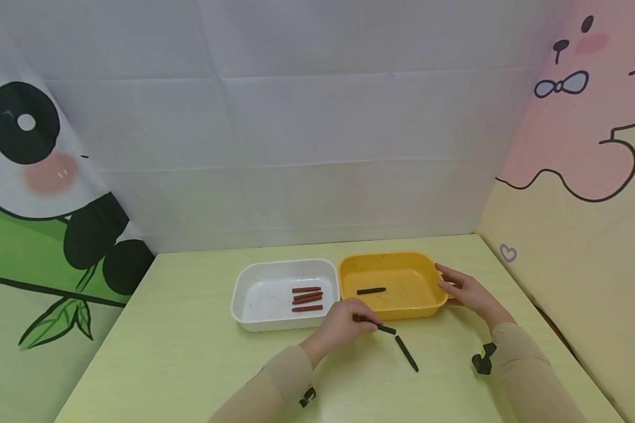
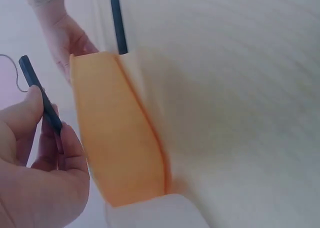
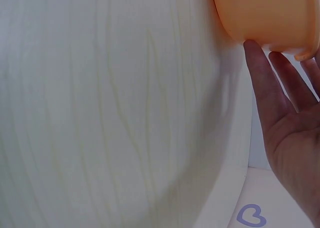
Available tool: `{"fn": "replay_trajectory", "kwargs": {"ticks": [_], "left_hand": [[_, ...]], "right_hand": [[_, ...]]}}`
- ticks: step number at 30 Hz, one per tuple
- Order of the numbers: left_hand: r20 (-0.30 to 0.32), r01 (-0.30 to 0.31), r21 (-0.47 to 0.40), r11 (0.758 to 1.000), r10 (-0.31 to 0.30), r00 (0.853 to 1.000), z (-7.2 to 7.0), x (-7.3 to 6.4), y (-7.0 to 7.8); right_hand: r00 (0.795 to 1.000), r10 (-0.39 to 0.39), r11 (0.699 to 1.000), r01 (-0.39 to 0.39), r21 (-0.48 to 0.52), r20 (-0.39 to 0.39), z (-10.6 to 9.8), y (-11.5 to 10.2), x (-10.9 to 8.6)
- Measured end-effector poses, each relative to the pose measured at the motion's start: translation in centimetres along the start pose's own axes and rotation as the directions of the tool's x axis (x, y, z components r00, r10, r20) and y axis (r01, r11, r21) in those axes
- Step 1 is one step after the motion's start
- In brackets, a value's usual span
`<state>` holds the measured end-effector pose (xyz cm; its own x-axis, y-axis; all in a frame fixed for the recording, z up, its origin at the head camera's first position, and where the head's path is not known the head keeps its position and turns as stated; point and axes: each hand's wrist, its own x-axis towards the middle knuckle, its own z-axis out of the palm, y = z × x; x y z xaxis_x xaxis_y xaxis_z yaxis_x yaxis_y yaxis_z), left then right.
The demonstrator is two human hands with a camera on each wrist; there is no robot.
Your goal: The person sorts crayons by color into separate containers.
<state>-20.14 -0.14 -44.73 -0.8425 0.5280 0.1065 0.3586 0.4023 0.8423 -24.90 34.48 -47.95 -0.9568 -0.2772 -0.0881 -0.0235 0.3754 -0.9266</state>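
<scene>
My left hand [image 1: 347,320] pinches a black crayon [image 1: 386,329] between thumb and fingers, just in front of the yellow tray [image 1: 391,314]. In the left wrist view the crayon [image 2: 40,93] slants up out of the grip. A second black crayon [image 1: 407,353] lies on the table, its far end near the held one's tip. Inside the yellow tray is another black crayon [image 1: 371,291]. At that tray's right end is my right hand [image 1: 471,295], its extended fingers [image 3: 267,80] right at the outer wall and rim.
Left of the yellow tray, side by side with it, stands a white tray [image 1: 254,322] holding several red-brown crayons [image 1: 307,299]. Behind the pale yellow table [image 1: 180,341] hangs a white sheet [image 1: 317,129], and a printed panel [image 1: 577,247] borders the right side.
</scene>
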Motion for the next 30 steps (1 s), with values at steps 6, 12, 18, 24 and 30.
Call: {"fn": "replay_trajectory", "kwargs": {"ticks": [6, 12, 18, 24, 30], "left_hand": [[-0.137, 0.008, -0.051, 0.999, -0.015, 0.99, -0.7, 1.0, 0.9], [-0.23, 0.022, -0.117, 0.993, -0.049, 0.972, -1.2, 2.2, 1.7], [-0.252, 0.057, -0.177, 0.983, -0.101, 0.962, -1.1, 3.1, 2.1], [-0.26, 0.092, -0.177, 0.98, -0.137, 0.956, -1.0, 3.9, 2.0], [-0.26, 0.106, -0.165, 0.981, -0.146, 0.955, -0.9, 4.6, 1.7]], "right_hand": [[1.0, 0.01, 1.0, -0.01, 0.008, -0.002, 0.0, -0.1, 0.0], [1.0, 0.001, 1.0, -0.001, 0.019, 0.007, 0.0, -0.1, 0.0], [1.0, 0.001, 1.0, -0.001, 0.014, 0.007, 0.1, -0.3, -0.1], [1.0, -0.008, 1.0, 0.008, -0.004, 0.005, 0.1, -0.2, -0.1], [1.0, -0.006, 1.0, 0.006, -0.02, 0.002, 0.0, -0.1, -0.1]]}}
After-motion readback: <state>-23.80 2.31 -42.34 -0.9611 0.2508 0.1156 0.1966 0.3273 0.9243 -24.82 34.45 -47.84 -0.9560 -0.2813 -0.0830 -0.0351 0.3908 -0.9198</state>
